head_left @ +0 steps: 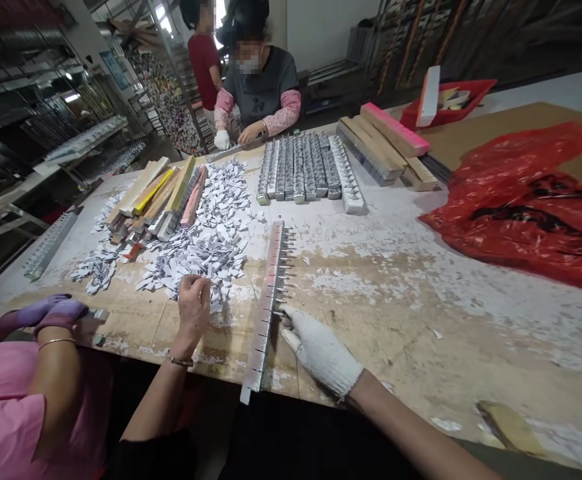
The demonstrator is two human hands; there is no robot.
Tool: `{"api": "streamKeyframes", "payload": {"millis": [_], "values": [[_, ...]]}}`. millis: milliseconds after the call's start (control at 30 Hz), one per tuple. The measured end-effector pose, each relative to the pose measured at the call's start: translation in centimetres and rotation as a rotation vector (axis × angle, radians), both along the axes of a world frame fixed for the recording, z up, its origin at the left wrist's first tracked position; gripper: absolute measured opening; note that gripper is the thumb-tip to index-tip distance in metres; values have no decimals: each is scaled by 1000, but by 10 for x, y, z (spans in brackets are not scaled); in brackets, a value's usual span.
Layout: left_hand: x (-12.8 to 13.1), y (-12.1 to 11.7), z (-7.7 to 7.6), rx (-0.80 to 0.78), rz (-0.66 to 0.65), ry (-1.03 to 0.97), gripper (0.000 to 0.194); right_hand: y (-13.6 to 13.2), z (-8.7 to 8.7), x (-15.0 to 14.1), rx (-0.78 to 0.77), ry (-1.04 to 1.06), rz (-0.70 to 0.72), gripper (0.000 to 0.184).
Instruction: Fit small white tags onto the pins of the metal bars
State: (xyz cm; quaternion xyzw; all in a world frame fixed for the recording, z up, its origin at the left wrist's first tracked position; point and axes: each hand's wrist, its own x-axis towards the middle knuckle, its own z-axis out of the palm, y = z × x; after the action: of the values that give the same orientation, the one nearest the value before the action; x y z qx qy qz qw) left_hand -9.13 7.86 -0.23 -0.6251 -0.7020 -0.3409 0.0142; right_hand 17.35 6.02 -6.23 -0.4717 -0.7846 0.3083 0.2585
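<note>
Right forearm (411, 427), bare, foremost, ending in white-gloved right hand (323, 350): fingertips against pins (287, 267) along slotted strip's right side, grip on any one pin not discernible. Slotted strip (265, 310) lying lengthwise between both hands, lower end overhanging front edge of table (371, 320). Left hand (194, 310), ungloved, fingers curled together beside loose white slips (225, 233); held slip, if any, too small to confirm. Possible mishaps: strip swivelling or tipping, from pressure near overhanging end; pins bending, from sideways push; slips scattering, from a brushing wrist. Table surface: worn, pale-flecked, bearing silvery ridged bars (298, 170), wooden sticks (151, 193), crumpled red plastic bag (521, 207). Room: dim workshop, stacked rack (165, 100), co-worker (265, 87) opposite, purple-gloved neighbour (61, 313) at left.
</note>
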Motion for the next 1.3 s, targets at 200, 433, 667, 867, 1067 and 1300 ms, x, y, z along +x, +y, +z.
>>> {"api": "streamKeyframes", "payload": {"millis": [200,433,667,867,1067,1300], "values": [[67,-62,19,-301,-233,-1035,20,-12,44,-17,367,-9,190,38],[92,-79,18,-469,-315,-1146,25,-32,55,4,-58,206,200,19],[90,-83,18,-544,-462,-824,22,-33,58,22,-80,-52,204,24],[83,-88,6,-750,-671,-988,27,-35,49,38,-8,-58,381,25],[97,-95,-9,-657,-555,-1004,23,-38,49,38,-25,-30,315,34],[92,-81,-18,-378,-474,-251,20,-16,45,19,-159,-237,311,26]]}}
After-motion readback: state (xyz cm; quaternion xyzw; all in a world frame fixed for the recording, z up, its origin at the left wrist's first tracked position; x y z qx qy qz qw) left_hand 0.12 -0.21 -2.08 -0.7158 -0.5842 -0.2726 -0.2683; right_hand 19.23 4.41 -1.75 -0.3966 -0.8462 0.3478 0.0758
